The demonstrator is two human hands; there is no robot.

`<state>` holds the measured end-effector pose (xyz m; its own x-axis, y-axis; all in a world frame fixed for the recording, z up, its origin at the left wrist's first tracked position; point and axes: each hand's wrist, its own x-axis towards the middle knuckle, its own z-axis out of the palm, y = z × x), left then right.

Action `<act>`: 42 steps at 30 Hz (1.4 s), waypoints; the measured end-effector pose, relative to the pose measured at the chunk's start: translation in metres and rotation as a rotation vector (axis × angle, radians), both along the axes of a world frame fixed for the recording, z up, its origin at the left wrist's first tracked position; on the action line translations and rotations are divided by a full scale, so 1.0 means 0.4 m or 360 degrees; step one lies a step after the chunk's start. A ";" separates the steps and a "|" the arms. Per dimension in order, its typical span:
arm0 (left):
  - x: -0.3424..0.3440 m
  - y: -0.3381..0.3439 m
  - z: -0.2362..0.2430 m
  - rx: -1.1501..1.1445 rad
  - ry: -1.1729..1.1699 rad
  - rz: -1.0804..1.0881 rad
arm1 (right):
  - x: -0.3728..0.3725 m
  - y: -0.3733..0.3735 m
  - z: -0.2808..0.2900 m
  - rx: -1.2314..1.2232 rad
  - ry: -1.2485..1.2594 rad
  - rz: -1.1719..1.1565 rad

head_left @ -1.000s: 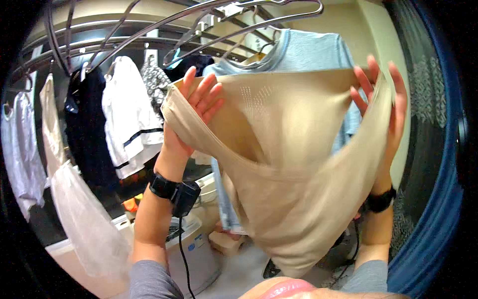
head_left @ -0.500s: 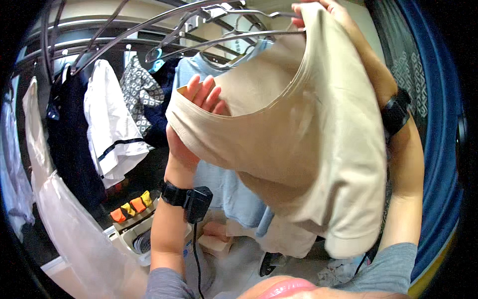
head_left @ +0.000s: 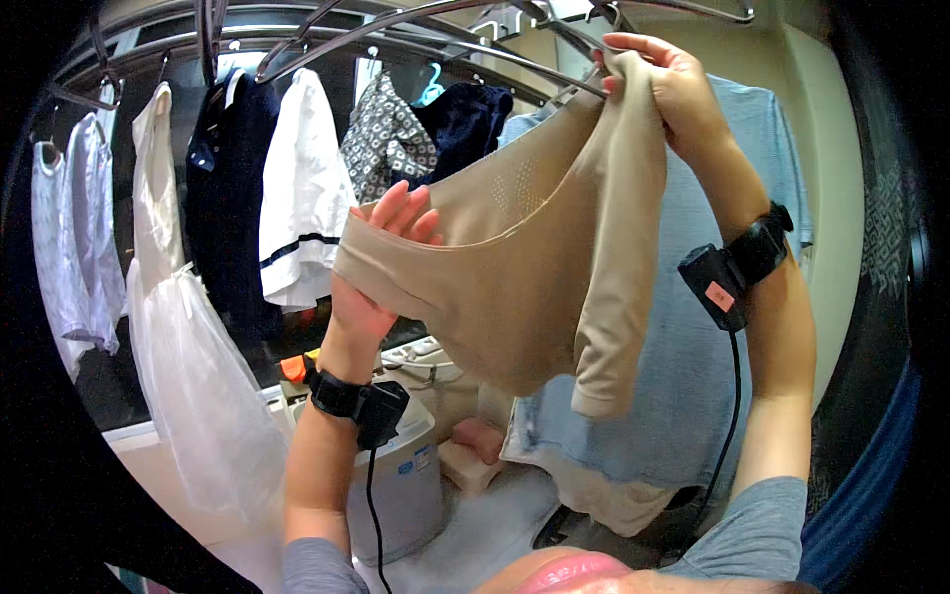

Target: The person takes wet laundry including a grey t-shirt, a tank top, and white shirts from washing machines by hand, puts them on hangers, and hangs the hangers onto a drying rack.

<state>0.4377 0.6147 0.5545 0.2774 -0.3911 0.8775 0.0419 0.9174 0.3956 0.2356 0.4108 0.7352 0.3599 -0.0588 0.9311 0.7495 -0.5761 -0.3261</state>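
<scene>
Head view: beige top [head_left: 495, 297] lifted to hanger [head_left: 569, 83] on the right, propped lower on the left

Hanging between left hand [head_left: 362, 315] and right hand [head_left: 688, 104], with the wide opening slanting up toward the right. Compared with a second ago, no longer stretched evenly between both palms: raised at the right to the hanger's tip and, over the last half second, gathered there into a narrower fall. Judging by that, close to the hanger at one shoulder only, well apart from it at the other.

On the left, reaching straight up from a low forearm, with fingers loose and spread above the opening's edge, palm below, cloth across between; supporting rather than clenching. Cannot tell about the thumb. On the right, raised much higher on a steep forearm, bent inward at the wrist, apparently pinching a fold beside the hanger's tip.

Behind, partly covered: a blue shirt [head_left: 683, 376]. Farther left, in a hanging row: a patterned top [head_left: 386, 139], a white shirt [head_left: 305, 188], a pale dress [head_left: 188, 346]. Below: a grey bin [head_left: 396, 495].
</scene>
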 end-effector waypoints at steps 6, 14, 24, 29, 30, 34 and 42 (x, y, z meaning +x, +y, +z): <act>-0.027 -0.007 -0.001 -0.0032 -0.0033 0.0075 | -0.028 -0.054 -0.041 -0.0114 -0.0347 -0.0095; -0.009 -0.053 -0.084 0.0167 0.0024 0.0067 | -0.138 -0.099 -0.328 -0.0169 -0.0154 -0.0234; 0.170 -0.036 -0.307 0.0676 0.0061 0.0289 | -0.217 -0.198 -0.841 0.0061 0.0489 -0.0439; 0.166 -0.018 -0.301 0.0950 -0.0214 0.0519 | -0.240 -0.259 -0.854 -0.0301 0.0337 -0.0585; 0.175 -0.011 -0.303 0.0968 -0.0240 0.0677 | -0.246 -0.270 -0.856 -0.0309 0.0323 -0.0591; 0.117 -0.003 -0.252 0.1076 -0.0115 0.0664 | -0.292 -0.294 -0.844 -0.0560 0.0341 -0.0777; 0.045 -0.025 -0.182 0.1423 -0.1354 0.1239 | -0.237 -0.273 -0.768 -0.1198 -0.0045 -0.1197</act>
